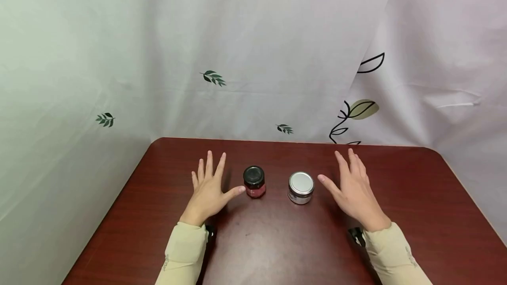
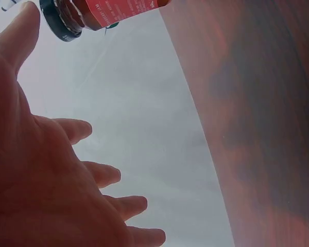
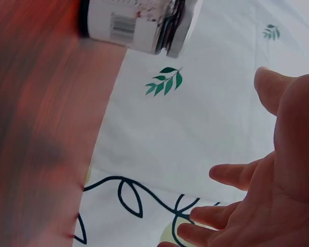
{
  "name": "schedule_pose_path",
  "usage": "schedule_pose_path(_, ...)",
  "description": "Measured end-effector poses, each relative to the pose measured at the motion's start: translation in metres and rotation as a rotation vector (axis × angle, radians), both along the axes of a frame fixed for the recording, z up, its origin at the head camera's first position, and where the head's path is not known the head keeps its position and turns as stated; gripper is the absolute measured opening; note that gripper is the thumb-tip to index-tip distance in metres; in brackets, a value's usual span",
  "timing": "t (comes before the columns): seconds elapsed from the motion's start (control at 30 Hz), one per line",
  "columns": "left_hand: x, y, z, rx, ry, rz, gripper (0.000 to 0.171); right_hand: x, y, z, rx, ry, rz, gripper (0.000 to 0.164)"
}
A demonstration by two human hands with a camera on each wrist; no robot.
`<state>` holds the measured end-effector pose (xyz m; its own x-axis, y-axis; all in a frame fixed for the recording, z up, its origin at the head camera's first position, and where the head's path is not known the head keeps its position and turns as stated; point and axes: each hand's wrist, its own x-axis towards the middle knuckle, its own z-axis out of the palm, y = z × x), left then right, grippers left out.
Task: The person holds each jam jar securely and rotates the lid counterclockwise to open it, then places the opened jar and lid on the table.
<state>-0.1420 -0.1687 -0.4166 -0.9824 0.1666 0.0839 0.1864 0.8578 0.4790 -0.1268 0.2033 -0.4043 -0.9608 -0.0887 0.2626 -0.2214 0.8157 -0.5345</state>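
Two small jars stand upright on the table, side by side. The left one is a jam jar (image 1: 255,182) with a black lid and a red label, which also shows at the top of the left wrist view. The other is a jar with a silver lid (image 1: 301,187) and a pale label, with a barcode visible in the right wrist view. My left hand (image 1: 208,194) is spread left of the jam jar, its thumb tip overlapping the jar's edge in the head view. My right hand (image 1: 354,189) is held right of the silver-lidded jar, fingers extended and holding nothing.
The dark red-brown wooden table (image 1: 269,250) has rounded far corners. Behind it and to the sides hangs a pale cloth (image 1: 253,43) printed with leaves and stems. A black strap or device (image 1: 358,235) sits at the right wrist by the cream sleeve (image 1: 390,250).
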Motion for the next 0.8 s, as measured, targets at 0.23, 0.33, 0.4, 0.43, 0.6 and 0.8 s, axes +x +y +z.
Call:
schedule_pose_path(0.23, -0.001, 0.002, 0.000, 0.015, 0.005, -0.007, 0.109, -0.001, -0.010, 0.004, -0.013, 0.020, 0.012, 0.082)
schedule_pose_path(0.33, -0.002, 0.004, 0.000, 0.025, 0.007, -0.012, 0.109, -0.002, -0.014, 0.005, -0.021, 0.030, 0.014, 0.081)
schedule_pose_path(0.4, -0.002, 0.004, 0.000, 0.032, 0.004, -0.014, 0.109, -0.003, -0.017, 0.005, -0.025, 0.039, 0.018, 0.080)
schedule_pose_path(0.43, -0.002, 0.005, 0.001, 0.035, 0.001, -0.015, 0.109, -0.004, -0.019, 0.006, -0.027, 0.042, 0.020, 0.080)
schedule_pose_path(0.6, -0.002, 0.006, 0.001, 0.042, -0.004, -0.016, 0.109, -0.005, -0.027, 0.007, -0.035, 0.041, 0.024, 0.078)
schedule_pose_path(0.8, -0.002, 0.007, -0.001, 0.045, -0.008, -0.022, 0.110, -0.006, -0.039, 0.011, -0.049, 0.021, 0.028, 0.077)
